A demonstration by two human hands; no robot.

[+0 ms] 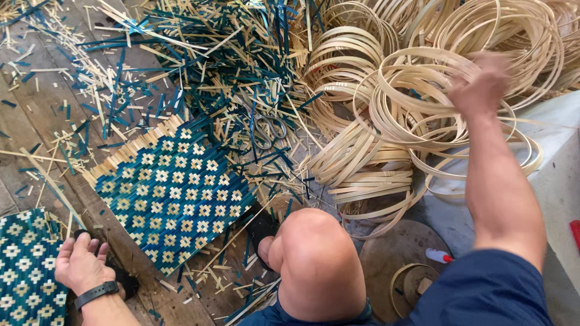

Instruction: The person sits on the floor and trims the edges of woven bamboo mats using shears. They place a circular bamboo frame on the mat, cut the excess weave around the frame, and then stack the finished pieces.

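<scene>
Bamboo is everywhere on the wooden plank floor (pixel 36 121). The right hand (pixel 480 84) is raised over a heap of pale bamboo strip hoops (pixel 417 96) at the upper right; it is blurred, so whether its fingers grip a hoop or hang loose cannot be told, though it sits right against the topmost rings. The left hand (pixel 81 262), with a dark wristband (pixel 96 294), rests at the lower left with its fingers loosely curled and holding nothing, just beside a teal-and-cream woven bamboo mat (pixel 27 271) at the frame's edge. A second, square woven mat in teal and natural bamboo (pixel 172 190) lies flat in the middle, near the person's bare knee (pixel 317 259). Metal scissors (pixel 266 130) lie among loose teal and natural bamboo slivers (pixel 211 60) above that mat.
</scene>
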